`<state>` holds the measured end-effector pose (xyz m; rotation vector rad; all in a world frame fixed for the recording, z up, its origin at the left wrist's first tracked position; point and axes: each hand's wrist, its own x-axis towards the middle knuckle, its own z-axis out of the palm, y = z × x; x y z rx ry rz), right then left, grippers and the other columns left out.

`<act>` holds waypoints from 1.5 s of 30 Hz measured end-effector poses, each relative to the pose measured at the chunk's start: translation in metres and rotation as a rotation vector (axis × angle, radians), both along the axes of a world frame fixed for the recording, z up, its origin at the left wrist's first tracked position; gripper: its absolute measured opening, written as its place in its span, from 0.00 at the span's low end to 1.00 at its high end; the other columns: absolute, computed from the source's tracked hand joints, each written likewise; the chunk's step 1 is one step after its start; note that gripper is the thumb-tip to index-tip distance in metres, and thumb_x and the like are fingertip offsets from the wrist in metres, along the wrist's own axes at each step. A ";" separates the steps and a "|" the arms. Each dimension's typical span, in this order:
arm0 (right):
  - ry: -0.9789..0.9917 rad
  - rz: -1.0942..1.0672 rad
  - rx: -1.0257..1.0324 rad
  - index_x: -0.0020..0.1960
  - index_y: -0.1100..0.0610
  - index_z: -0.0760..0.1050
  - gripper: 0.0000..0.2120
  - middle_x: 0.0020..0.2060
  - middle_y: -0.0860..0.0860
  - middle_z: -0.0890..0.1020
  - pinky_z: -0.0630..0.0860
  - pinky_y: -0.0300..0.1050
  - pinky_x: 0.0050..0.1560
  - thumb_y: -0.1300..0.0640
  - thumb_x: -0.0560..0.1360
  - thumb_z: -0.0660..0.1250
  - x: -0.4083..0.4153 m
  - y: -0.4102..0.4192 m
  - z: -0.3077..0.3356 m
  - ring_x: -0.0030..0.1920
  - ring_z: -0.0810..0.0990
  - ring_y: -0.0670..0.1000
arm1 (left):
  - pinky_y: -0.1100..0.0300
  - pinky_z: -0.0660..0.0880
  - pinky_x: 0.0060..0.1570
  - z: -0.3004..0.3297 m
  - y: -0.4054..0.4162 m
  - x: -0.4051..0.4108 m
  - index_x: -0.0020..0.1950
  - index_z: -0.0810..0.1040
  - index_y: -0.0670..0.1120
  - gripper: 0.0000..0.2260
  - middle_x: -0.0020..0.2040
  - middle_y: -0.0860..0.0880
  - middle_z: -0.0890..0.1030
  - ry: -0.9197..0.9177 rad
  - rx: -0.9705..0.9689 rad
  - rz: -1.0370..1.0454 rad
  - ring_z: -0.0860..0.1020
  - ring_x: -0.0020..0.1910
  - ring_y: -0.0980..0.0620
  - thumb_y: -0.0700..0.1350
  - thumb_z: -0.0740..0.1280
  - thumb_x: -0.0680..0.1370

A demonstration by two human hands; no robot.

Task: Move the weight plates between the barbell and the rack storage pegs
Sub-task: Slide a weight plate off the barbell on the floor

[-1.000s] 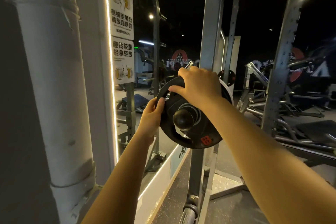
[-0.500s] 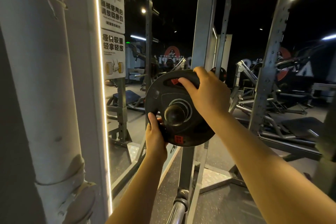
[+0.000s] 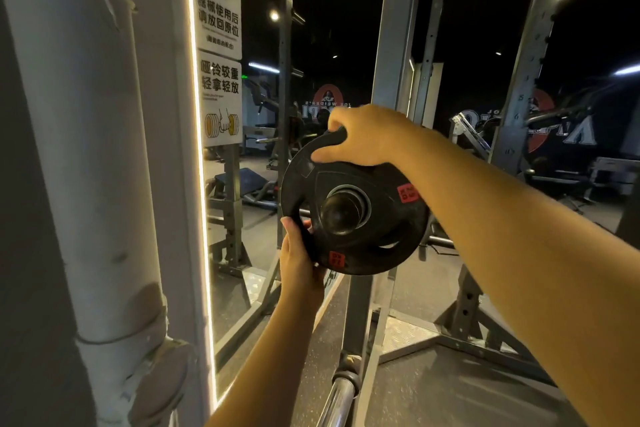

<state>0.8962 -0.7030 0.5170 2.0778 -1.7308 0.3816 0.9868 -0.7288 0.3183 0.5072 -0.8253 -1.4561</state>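
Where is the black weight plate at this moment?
In the head view the black weight plate sits mid-frame on a peg of the rack upright, right of the mirror, held by the left hand and right hand.

A black storage peg (image 3: pixel 341 213) is sticking out of the grey rack upright (image 3: pixel 393 55) and carrying a black weight plate (image 3: pixel 377 243), which is sitting on it through its centre hole. The upright is standing on the dark rubber floor (image 3: pixel 450 392), where a chrome barbell sleeve (image 3: pixel 337 402) is showing beside its foot.
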 end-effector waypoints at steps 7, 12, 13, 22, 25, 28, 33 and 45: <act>0.061 -0.036 -0.238 0.56 0.54 0.75 0.34 0.46 0.53 0.77 0.68 0.47 0.45 0.26 0.70 0.57 0.004 -0.013 -0.021 0.47 0.76 0.55 | 0.47 0.75 0.58 -0.011 0.013 -0.002 0.67 0.71 0.54 0.28 0.62 0.46 0.78 0.057 0.081 -0.203 0.76 0.60 0.46 0.69 0.51 0.76; -0.133 0.001 -0.330 0.54 0.54 0.75 0.31 0.40 0.50 0.78 0.66 0.42 0.38 0.28 0.71 0.59 -0.004 0.000 -0.032 0.42 0.78 0.52 | 0.47 0.75 0.58 -0.005 0.010 0.012 0.67 0.73 0.51 0.28 0.60 0.45 0.80 -0.048 0.053 -0.149 0.76 0.61 0.45 0.67 0.50 0.78; -0.178 0.008 -0.366 0.51 0.54 0.74 0.29 0.37 0.49 0.76 0.66 0.41 0.35 0.28 0.71 0.59 -0.006 0.003 -0.036 0.40 0.77 0.51 | 0.48 0.75 0.56 -0.002 0.009 0.016 0.66 0.73 0.51 0.27 0.59 0.45 0.80 -0.080 0.032 -0.108 0.76 0.61 0.45 0.67 0.50 0.78; -0.427 0.047 -0.341 0.46 0.54 0.72 0.24 0.34 0.46 0.73 0.66 0.38 0.32 0.31 0.72 0.61 -0.018 0.020 -0.046 0.38 0.74 0.48 | 0.44 0.73 0.59 0.004 0.008 0.021 0.63 0.74 0.53 0.29 0.62 0.46 0.78 0.074 0.150 -0.125 0.75 0.61 0.42 0.71 0.59 0.72; -0.316 0.014 -0.245 0.46 0.56 0.73 0.28 0.38 0.50 0.76 0.67 0.43 0.36 0.29 0.70 0.62 -0.017 0.022 -0.029 0.40 0.76 0.52 | 0.45 0.76 0.55 -0.012 0.027 0.001 0.68 0.73 0.50 0.35 0.65 0.42 0.76 0.263 0.253 -0.235 0.74 0.62 0.40 0.73 0.55 0.72; -0.103 0.012 -0.240 0.50 0.52 0.69 0.28 0.44 0.50 0.75 0.67 0.46 0.43 0.28 0.69 0.62 -0.001 0.024 -0.008 0.44 0.73 0.51 | 0.46 0.73 0.60 -0.012 0.044 -0.024 0.59 0.81 0.50 0.33 0.59 0.41 0.81 0.427 0.199 -0.301 0.78 0.55 0.42 0.71 0.52 0.74; 0.245 -0.073 -0.153 0.63 0.54 0.72 0.37 0.53 0.54 0.78 0.70 0.49 0.47 0.26 0.70 0.56 0.033 0.005 -0.007 0.54 0.76 0.57 | 0.51 0.69 0.56 -0.012 0.038 -0.032 0.40 0.84 0.47 0.32 0.33 0.45 0.77 0.418 0.080 -0.250 0.76 0.37 0.49 0.69 0.51 0.77; -0.106 -0.019 -0.430 0.54 0.53 0.71 0.28 0.37 0.48 0.72 0.65 0.42 0.37 0.29 0.73 0.56 0.002 0.027 -0.040 0.40 0.73 0.50 | 0.62 0.70 0.38 -0.011 0.016 0.002 0.41 0.77 0.46 0.28 0.27 0.49 0.66 0.241 -0.100 -0.196 0.67 0.27 0.54 0.68 0.50 0.78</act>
